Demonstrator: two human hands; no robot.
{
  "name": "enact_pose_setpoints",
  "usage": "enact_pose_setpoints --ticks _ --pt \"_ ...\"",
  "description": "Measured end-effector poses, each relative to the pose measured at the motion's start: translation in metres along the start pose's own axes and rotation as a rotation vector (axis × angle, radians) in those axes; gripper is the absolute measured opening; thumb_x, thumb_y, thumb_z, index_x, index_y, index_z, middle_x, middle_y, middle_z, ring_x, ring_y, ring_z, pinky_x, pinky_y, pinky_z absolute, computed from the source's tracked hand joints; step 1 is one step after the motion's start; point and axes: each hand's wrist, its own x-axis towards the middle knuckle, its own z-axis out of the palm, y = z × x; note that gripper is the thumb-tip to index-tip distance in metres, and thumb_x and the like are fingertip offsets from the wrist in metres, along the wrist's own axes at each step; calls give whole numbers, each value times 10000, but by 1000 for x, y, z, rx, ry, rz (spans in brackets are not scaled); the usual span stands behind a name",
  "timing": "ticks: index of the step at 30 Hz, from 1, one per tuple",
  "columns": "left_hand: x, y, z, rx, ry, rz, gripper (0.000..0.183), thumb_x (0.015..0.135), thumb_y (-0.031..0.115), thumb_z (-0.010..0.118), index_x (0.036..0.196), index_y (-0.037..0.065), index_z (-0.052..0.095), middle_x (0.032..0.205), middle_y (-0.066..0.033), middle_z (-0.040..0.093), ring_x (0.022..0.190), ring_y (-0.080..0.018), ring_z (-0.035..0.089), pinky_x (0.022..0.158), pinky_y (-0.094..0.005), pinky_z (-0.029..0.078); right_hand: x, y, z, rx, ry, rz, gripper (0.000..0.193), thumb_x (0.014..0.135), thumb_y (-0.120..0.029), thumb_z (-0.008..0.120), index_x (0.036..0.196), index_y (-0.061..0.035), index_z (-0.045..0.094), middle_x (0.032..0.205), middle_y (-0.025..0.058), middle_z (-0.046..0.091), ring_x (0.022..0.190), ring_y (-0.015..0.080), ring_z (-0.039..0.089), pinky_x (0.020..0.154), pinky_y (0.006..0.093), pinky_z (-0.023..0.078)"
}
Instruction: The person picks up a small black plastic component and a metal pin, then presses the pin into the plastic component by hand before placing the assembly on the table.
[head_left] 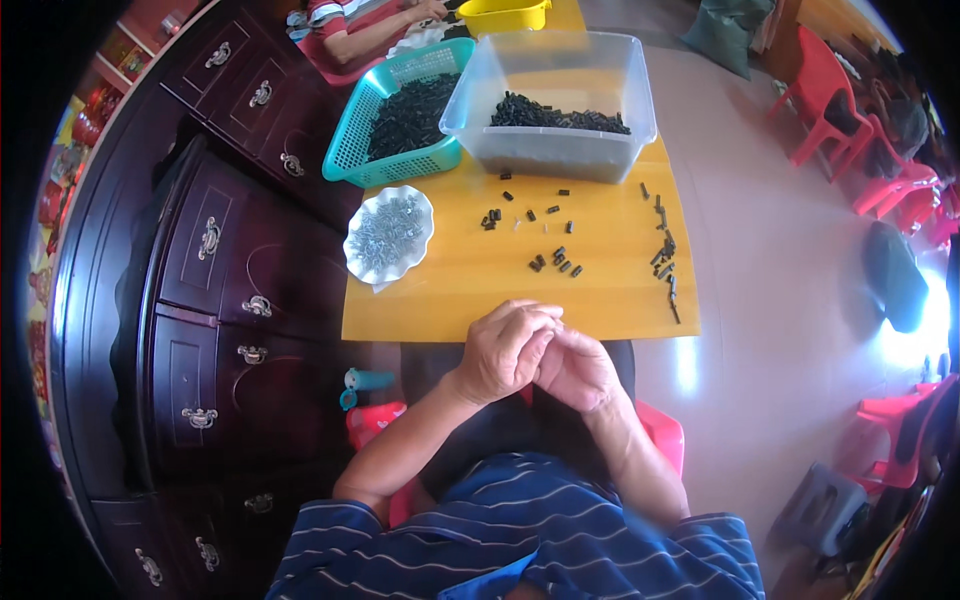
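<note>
My left hand (503,352) and my right hand (580,372) meet just off the near edge of the yellow table (430,310). Their fingertips press together, and whatever lies between them is hidden or too small to make out. Beyond them, several short black cylindrical pieces (560,258) lie scattered on the tabletop. A line of black pieces (663,250), some apparently joined end to end, runs along the right side. To the left stands a white scalloped dish (352,243) heaped with small, shiny, pin-like metal pieces (390,232).
At the back, a teal basket (340,160) and a clear plastic bin (555,150) hold many black pieces. Farther off are a yellow tub (505,16) and another person's arm (375,38). Dark drawers (215,235) border the left; red chairs (825,95) stand right.
</note>
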Motion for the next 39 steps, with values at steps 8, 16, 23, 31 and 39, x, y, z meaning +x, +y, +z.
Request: enact_pose_setpoints --ticks 8,16,23,31,39 --pt "-3 -1 6 -49 -29 -87 61 999 42 602 1034 -5 621 1039 -186 741 983 -346 729 856 -395 591 1 3 -11 0 -50 -25 268 995 -187 687 1235 -99 607 1188 39 677 1128 166 644 1042 366 501" --pt "-4 -2 -1 -295 32 -362 116 1041 105 602 1048 -9 613 1261 -220 674 1049 -234 688 874 -340 562 2 0 -10 172 -25 -20 145 1020 -179 645 1131 -87 665 966 38 720 931 177 694 867 359 576" --pt "0 -1 -7 -233 -18 -320 84 1017 58 613 1055 -16 626 1176 -185 705 952 -189 703 841 -309 568 2 1 -8 102 1 -26 141 1010 -178 657 1111 -80 648 968 34 693 922 174 685 870 367 573" --pt "-1 -3 -13 -229 -54 -354 79 998 42 625 1026 -27 651 1074 -153 731 901 -179 717 811 -306 582 2 2 -10 -59 -21 -63 101 1010 -158 656 1064 -79 624 989 37 688 924 154 684 860 326 586" --pt "3 -3 -10 -209 -66 -320 44 969 19 652 992 -2 683 1015 -141 741 888 -189 718 791 -308 578 2 0 -13 -22 21 -70 118 1028 -180 629 1085 -78 614 964 34 683 910 153 686 850 335 588"
